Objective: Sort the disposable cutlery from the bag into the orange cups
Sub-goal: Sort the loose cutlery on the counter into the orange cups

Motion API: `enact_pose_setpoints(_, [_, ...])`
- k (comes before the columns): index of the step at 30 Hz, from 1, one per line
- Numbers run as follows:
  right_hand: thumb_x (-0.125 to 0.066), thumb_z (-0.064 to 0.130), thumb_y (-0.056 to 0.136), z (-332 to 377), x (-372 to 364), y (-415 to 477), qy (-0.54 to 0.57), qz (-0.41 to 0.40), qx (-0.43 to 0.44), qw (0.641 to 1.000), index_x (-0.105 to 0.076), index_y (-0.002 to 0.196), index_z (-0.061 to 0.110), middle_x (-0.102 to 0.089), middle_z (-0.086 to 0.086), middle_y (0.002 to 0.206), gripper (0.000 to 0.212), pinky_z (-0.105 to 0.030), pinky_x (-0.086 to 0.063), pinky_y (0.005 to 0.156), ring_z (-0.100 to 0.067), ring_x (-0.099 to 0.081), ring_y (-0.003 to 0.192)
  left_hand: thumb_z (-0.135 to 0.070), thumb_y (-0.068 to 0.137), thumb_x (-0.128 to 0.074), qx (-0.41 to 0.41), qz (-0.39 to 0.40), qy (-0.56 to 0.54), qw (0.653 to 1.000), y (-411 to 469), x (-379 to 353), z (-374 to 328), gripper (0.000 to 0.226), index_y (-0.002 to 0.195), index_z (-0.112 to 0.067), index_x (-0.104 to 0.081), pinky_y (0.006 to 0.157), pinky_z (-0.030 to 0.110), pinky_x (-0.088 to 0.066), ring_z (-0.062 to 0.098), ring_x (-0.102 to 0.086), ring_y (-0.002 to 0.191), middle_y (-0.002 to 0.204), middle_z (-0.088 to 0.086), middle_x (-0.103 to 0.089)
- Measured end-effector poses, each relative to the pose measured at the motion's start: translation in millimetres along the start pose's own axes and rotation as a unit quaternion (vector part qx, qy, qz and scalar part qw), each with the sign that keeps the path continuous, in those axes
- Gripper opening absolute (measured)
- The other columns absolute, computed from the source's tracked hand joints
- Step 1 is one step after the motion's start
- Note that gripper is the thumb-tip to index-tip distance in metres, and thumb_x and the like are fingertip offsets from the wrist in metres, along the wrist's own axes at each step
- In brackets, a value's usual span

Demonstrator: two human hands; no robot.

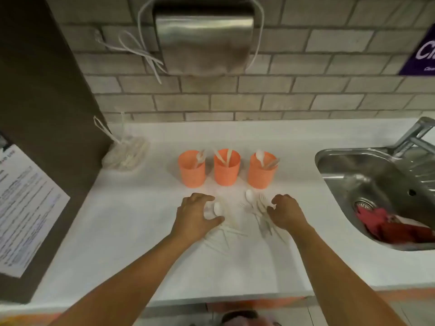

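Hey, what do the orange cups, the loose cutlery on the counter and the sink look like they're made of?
Orange cups: probably plastic, matte, with a faintly textured wall.
Loose cutlery: likely thin white plastic; the spoon bowls show a slight gloss.
Sink: metal, apparently stainless steel, with a brushed grey surface and soft reflections.

Three orange cups stand on the table (117, 243): a left cup (191, 171), a middle cup (226, 170) and a right cup (261, 174). There is one clear bag (124, 156), one sink (367, 175) with one tap (414, 135) and one red cloth (395, 225), one printed sheet (26, 208) and one metal wall dispenser (204, 41). Two hands show, the left hand (195, 215) and the right hand (286, 212); the loose white cutlery (256, 208) overlaps too much to count, beyond two spoon bowls (249, 195).
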State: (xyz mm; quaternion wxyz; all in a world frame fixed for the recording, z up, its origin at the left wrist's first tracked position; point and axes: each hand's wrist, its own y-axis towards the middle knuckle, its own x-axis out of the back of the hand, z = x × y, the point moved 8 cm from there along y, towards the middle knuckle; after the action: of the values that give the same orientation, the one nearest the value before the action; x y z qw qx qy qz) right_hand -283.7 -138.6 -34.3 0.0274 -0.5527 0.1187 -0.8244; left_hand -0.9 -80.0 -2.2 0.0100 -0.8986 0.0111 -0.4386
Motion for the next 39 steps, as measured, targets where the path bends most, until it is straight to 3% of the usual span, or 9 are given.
enact_pose_setpoints(5, [-0.056,0.019,0.090,-8.3,-15.0,-1.6,0.030,0.014,-0.053,0.998,-0.064,0.104,0.008,-0.065,-0.009,0.108,0.019,-0.031,-0.047,0.078,-0.027,-0.061,0.098,-0.053,0.081,-0.081,0.013,0.002,-0.013,1.000,-2.0,-19.3,-1.3,0.056,0.130,-0.034,-0.065,0.105,0.041,-0.044,0.020,-0.050,0.125,0.135,-0.009,-0.058])
enact_pose_setpoints(11, [-0.060,0.025,0.092,-11.4,-21.9,2.7,0.050,0.019,-0.061,0.997,-0.064,0.100,0.010,-0.064,-0.006,0.098,0.017,-0.031,-0.046,0.072,-0.027,-0.063,0.089,-0.044,0.081,-0.084,0.016,-0.010,-0.037,0.999,-11.4,-40.0,-11.0,0.048,0.125,-0.031,-0.069,0.102,0.037,-0.045,0.021,-0.053,0.120,0.128,-0.007,-0.061])
enact_pose_setpoints(17, [-0.058,0.014,0.087,-20.7,-28.9,9.4,0.111,0.053,-0.074,0.990,-0.059,0.068,0.011,-0.065,-0.005,0.069,0.020,-0.026,-0.044,0.057,-0.023,-0.062,0.068,-0.043,0.081,-0.083,0.037,-0.021,-0.055,0.998,-16.9,-55.6,-16.5,0.046,0.124,-0.033,-0.069,0.102,0.040,-0.047,0.022,-0.054,0.117,0.125,-0.008,-0.062])
enact_pose_setpoints(24, [-0.061,0.020,0.088,-13.1,-28.9,16.9,0.126,0.072,-0.044,0.988,-0.066,0.084,0.005,-0.069,-0.007,0.082,0.016,-0.034,-0.056,0.071,-0.025,-0.067,0.079,-0.040,0.083,-0.082,0.055,-0.040,-0.065,0.996,-17.8,-62.7,-27.4,0.042,0.123,-0.031,-0.070,0.101,0.042,-0.049,0.020,-0.055,0.115,0.125,-0.008,-0.063])
enact_pose_setpoints(27, [-0.058,0.015,0.090,-11.2,-29.2,21.1,0.116,0.085,-0.019,0.989,-0.063,0.081,0.004,-0.067,-0.010,0.081,0.015,-0.036,-0.054,0.073,-0.027,-0.065,0.080,-0.039,0.085,-0.080,0.062,-0.045,-0.076,0.994,-18.1,-66.0,-31.0,0.041,0.124,-0.029,-0.070,0.100,0.039,-0.051,0.018,-0.057,0.114,0.123,-0.008,-0.065])
enact_pose_setpoints(30, [-0.056,0.013,0.092,-12.4,-24.8,24.0,0.136,0.085,0.002,0.987,-0.064,0.091,0.004,-0.067,-0.008,0.088,0.012,-0.033,-0.050,0.074,-0.026,-0.063,0.088,-0.037,0.088,-0.079,0.072,-0.050,-0.096,0.991,-19.2,-70.8,-29.9,0.039,0.124,-0.026,-0.070,0.098,0.036,-0.054,0.013,-0.063,0.110,0.116,-0.009,-0.069])
enact_pose_setpoints(33, [-0.063,0.017,0.093,-13.9,-11.3,23.7,0.199,0.065,0.015,0.978,-0.064,0.091,0.011,-0.063,0.003,0.080,0.006,-0.029,-0.046,0.075,-0.019,-0.061,0.081,-0.030,0.089,-0.081,0.104,-0.060,-0.150,0.981,-21.1,-73.7,-25.1,0.034,0.121,-0.022,-0.072,0.096,0.025,-0.054,0.004,-0.068,0.101,0.106,-0.011,-0.073])
enact_pose_setpoints(36, [-0.072,0.022,0.090,-10.9,0.5,17.7,0.303,0.074,0.027,0.950,-0.067,0.087,0.016,-0.066,0.000,0.070,0.008,-0.035,-0.056,0.071,-0.018,-0.063,0.063,-0.028,0.091,-0.079,0.139,-0.058,-0.210,0.966,-20.6,-78.2,-25.3,0.028,0.118,-0.023,-0.073,0.084,0.008,-0.049,0.001,-0.069,0.090,0.094,-0.010,-0.076])
enact_pose_setpoints(39, [-0.076,0.017,0.088,-2.3,3.7,10.7,0.380,0.103,0.043,0.918,-0.068,0.088,0.012,-0.067,-0.005,0.071,0.009,-0.045,-0.064,0.073,-0.024,-0.068,0.061,-0.029,0.091,-0.078,0.154,-0.054,-0.251,0.954,-17.9,-83.2,-33.1,0.025,0.115,-0.027,-0.073,0.079,0.006,-0.048,0.001,-0.069,0.085,0.091,-0.007,-0.076])
